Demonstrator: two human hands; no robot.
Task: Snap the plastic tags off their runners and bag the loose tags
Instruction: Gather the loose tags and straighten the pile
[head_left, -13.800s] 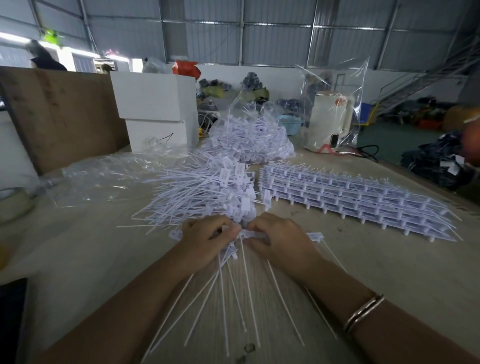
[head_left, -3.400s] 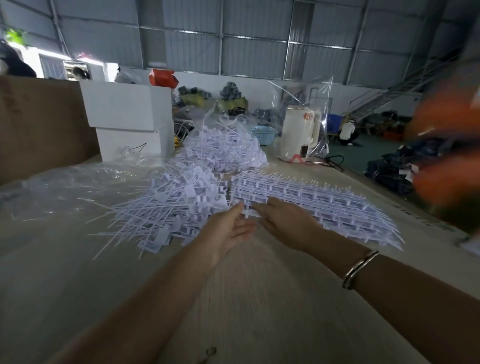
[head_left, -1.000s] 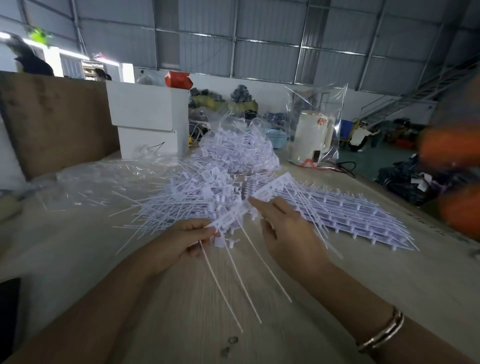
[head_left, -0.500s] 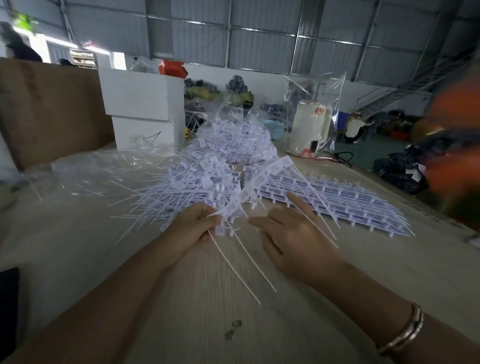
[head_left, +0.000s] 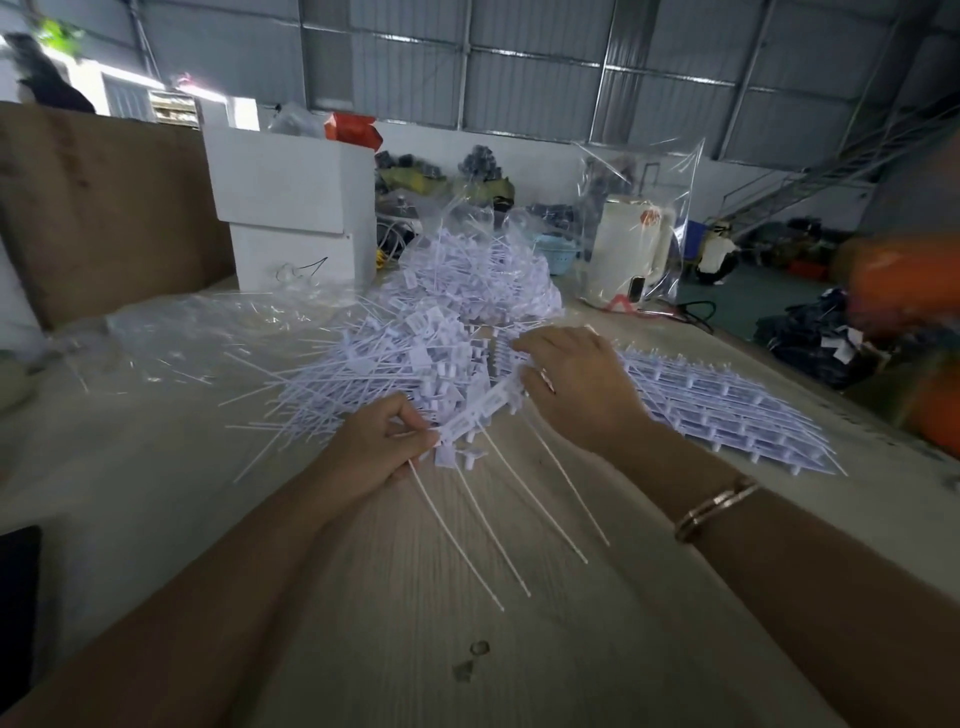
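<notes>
- So, biggest thing first: the stack of full runners (head_left: 727, 410) on the right of the worktop (head_left: 597, 639) looks as tall as it did a few seconds back, so you've got loads left to snap.
- The loose tags (head_left: 374, 364) are heaped mid-worktop, just past your hands, with a stuffed clear bag (head_left: 478, 275) behind them. Nothing new has gone in, so bagging is still ahead.
- The runner strip (head_left: 483, 408) you lifted off the stack a second ago is now pulled in between your hands, tails trailing toward you.
- Your right hand (head_left: 576, 384) has swung over the strip's far end; fingers curl down onto it.
- Your left hand (head_left: 379, 447) pinches the near end tight. Looks like the twist-off is next.
</notes>
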